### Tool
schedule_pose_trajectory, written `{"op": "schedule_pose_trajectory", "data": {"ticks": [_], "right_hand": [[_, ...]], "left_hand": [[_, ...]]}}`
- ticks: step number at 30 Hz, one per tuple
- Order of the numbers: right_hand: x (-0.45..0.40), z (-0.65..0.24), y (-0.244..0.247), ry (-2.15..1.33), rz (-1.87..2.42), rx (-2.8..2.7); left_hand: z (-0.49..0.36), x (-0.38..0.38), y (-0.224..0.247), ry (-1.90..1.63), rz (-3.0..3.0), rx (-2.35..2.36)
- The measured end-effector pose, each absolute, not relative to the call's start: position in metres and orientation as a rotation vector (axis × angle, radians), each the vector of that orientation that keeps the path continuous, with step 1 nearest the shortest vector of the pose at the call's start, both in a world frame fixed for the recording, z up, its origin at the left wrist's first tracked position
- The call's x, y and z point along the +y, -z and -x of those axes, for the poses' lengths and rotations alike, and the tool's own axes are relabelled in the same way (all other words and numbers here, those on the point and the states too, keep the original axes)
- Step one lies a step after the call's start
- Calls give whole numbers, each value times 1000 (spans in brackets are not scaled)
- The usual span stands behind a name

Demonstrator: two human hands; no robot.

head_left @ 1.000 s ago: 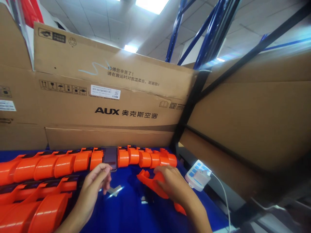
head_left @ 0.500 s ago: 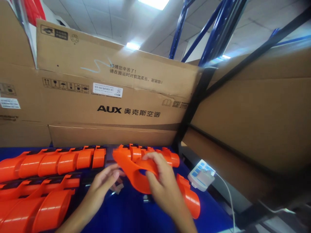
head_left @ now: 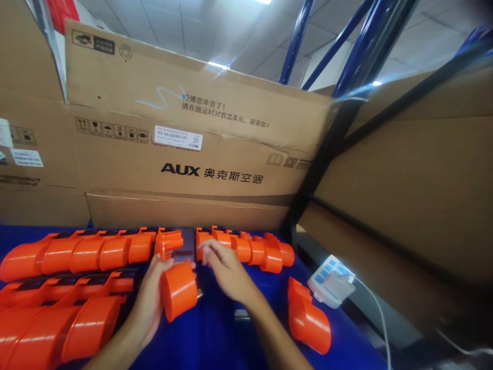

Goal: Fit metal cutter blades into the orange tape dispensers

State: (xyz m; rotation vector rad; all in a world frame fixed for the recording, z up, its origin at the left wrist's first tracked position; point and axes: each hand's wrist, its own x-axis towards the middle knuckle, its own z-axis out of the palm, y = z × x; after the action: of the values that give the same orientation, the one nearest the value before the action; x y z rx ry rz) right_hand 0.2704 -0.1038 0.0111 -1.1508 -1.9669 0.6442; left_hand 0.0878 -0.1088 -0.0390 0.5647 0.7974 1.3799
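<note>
An orange curved plastic piece [head_left: 179,290] is in my left hand [head_left: 151,298], its rounded band facing right over the blue surface. A small metallic bit shows at its right edge; what it belongs to is unclear. My right hand [head_left: 223,264] is beside the right-hand row of orange pieces [head_left: 242,248], its fingers bent and thumb near the fingertips; whether anything lies between them is hidden. Between the two back rows is a dark flat block [head_left: 184,246], partly behind the held piece.
Rows of orange pieces [head_left: 87,254] line the left side of the blue table [head_left: 215,344]. A lone orange piece [head_left: 308,321] lies at right, near a white power strip [head_left: 331,280] with a cable. Behind stand a cardboard box [head_left: 192,205] and a dark rack post [head_left: 308,182].
The orange piece has gone from my right hand to my left and turned. My right hand has moved left and up, off the piece. The view has shifted slightly.
</note>
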Motion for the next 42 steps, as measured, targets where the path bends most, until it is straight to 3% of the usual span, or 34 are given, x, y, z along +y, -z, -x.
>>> {"op": "schedule_pose_trajectory", "data": {"ticks": [4, 15, 32, 39, 42], "right_hand": [[-95, -282, 1, -474, 1182, -2329], [-107, -264, 21, -330, 1178, -2616], [-108, -259, 31, -233, 1272, -2592], [-106, -259, 34, -321, 1223, -2397], [-104, -262, 34, -531, 1182, -2096]], "left_hand": [[-89, -115, 30, -1376, -603, 766], [-91, -117, 31, -1291, -553, 791], [-91, -111, 48, -1222, -662, 734], [-93, -110, 52, -1247, -610, 707], [-95, -109, 52, -1256, -625, 682]]}}
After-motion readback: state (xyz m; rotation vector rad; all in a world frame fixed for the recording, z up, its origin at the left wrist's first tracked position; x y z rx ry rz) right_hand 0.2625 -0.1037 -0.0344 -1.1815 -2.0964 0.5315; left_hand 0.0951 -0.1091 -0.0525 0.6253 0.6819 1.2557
